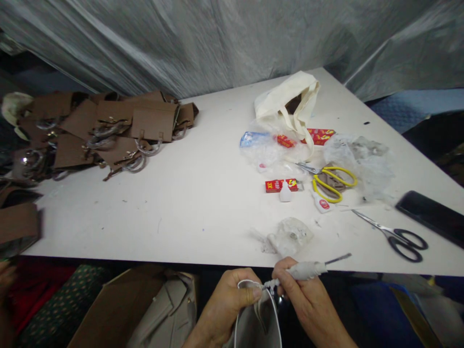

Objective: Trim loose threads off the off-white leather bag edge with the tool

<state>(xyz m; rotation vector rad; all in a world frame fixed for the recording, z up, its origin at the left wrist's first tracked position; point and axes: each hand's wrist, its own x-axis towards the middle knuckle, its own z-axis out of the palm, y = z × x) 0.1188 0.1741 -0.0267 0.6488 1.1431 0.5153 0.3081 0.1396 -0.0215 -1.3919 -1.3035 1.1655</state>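
Pale grey bag piece (253, 324) w/ white-edged rim, pinched in hands.

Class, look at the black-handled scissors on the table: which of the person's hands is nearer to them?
Right. The right hand is below-left of the black-handled scissors; the left hand is farther left still.

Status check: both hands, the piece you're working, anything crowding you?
Left hand pinching grey bag piece at its rim. Right hand holding wrapped tool, tip at the rim. Cardboard box beside, not touching.
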